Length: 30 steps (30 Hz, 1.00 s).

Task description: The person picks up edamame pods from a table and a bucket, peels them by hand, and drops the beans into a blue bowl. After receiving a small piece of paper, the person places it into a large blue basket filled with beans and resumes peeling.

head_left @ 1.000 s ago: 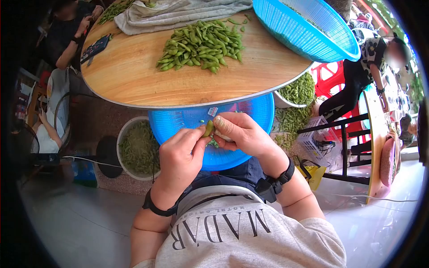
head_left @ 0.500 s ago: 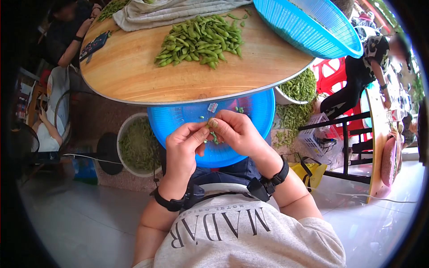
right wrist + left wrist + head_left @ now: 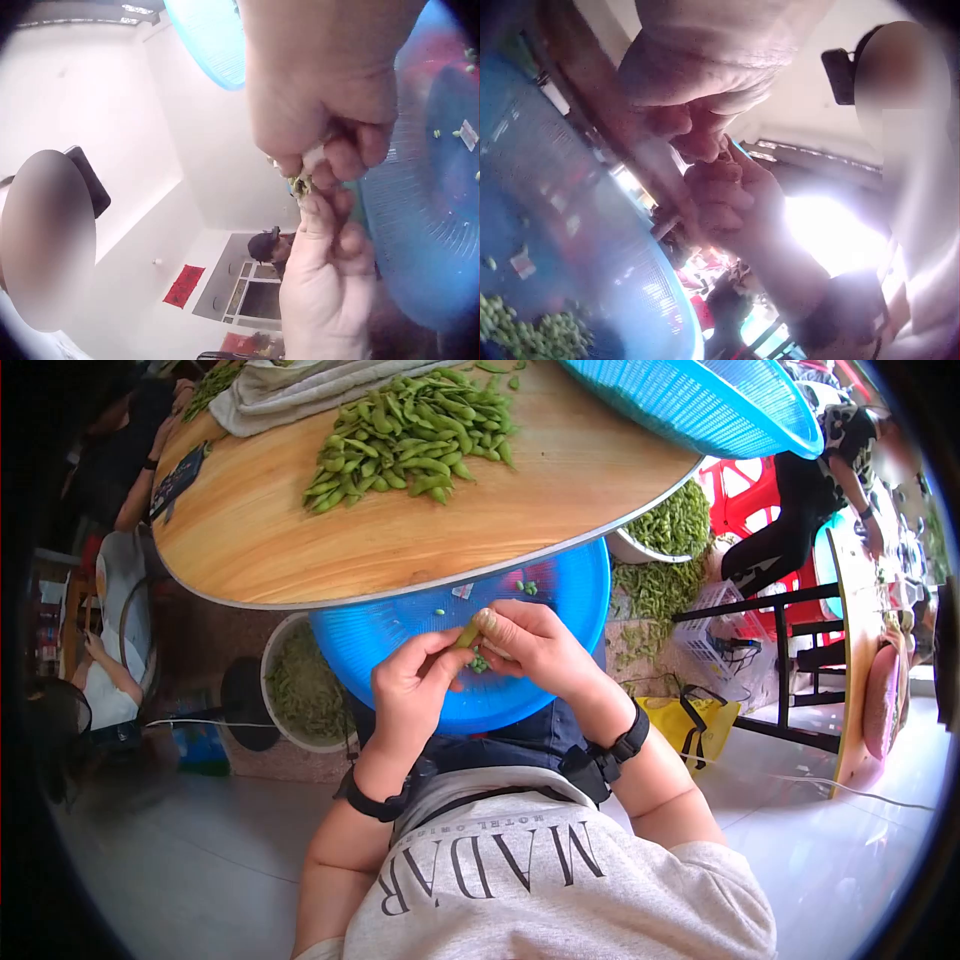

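Note:
Over a blue plastic basket (image 3: pixel 345 660) in the lap, both hands meet at a green soybean pod (image 3: pixel 467 635). My left hand (image 3: pixel 412 685) pinches its lower end between thumb and fingers. My right hand (image 3: pixel 545 650) grips the other end, thumb on top and the other fingers curled beneath. In the right wrist view the pod (image 3: pixel 301 185) looks split, with its ragged end showing between the fingertips. Shelled green beans (image 3: pixel 544 334) lie heaped in the basket. In the left wrist view the fingers hide the pod.
A pile of whole pods (image 3: pixel 410 445) lies on the wooden table (image 3: pixel 330 565), beside a grey cloth (image 3: pixel 290 395). A blue strainer basket (image 3: pixel 700 405) stands at its right edge. Buckets of pods (image 3: pixel 310 690) flank the lap basket, and a yellow bag (image 3: pixel 690 725) sits right.
Half a second ago the fingertips were closed together over the pod; now more of it shows between them. The head view has shifted, so the table appears further left.

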Each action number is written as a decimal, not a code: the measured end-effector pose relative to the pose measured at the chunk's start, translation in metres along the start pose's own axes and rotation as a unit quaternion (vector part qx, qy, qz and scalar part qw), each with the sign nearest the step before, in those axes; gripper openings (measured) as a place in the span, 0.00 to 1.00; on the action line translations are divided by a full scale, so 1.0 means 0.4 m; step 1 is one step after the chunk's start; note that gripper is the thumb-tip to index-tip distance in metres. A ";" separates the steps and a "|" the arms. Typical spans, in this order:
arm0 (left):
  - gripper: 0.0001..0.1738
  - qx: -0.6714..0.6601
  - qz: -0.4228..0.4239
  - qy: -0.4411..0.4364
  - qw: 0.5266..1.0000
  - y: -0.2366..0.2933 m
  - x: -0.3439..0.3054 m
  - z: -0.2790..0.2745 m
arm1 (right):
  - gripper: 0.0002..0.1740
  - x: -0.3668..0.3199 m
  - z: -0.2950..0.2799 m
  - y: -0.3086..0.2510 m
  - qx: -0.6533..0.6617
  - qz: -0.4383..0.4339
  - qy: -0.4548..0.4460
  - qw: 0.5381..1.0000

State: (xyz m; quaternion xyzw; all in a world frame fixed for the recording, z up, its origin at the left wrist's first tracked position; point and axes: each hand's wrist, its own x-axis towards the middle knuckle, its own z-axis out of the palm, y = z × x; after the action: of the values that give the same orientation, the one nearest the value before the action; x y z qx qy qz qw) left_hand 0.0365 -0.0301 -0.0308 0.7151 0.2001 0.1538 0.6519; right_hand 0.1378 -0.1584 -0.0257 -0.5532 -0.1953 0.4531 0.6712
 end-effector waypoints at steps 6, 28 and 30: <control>0.09 0.084 0.072 -0.009 0.994 0.018 -0.006 -0.009 | 0.22 0.001 -0.006 0.004 0.041 0.015 -0.067 0.997; 0.11 -0.231 -0.225 -0.040 0.946 0.013 0.013 -0.004 | 0.13 0.003 0.005 0.023 -0.237 -0.170 0.015 0.956; 0.11 -0.251 -0.245 -0.044 0.935 0.001 0.019 -0.012 | 0.12 0.002 -0.011 0.027 -0.238 -0.163 -0.006 0.957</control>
State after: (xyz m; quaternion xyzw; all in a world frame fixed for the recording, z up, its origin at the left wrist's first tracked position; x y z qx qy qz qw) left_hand 0.0410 -0.0221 -0.0301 0.4632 0.2951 0.0026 0.8357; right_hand 0.1374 -0.1605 -0.0371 -0.6552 -0.3890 0.2815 0.5832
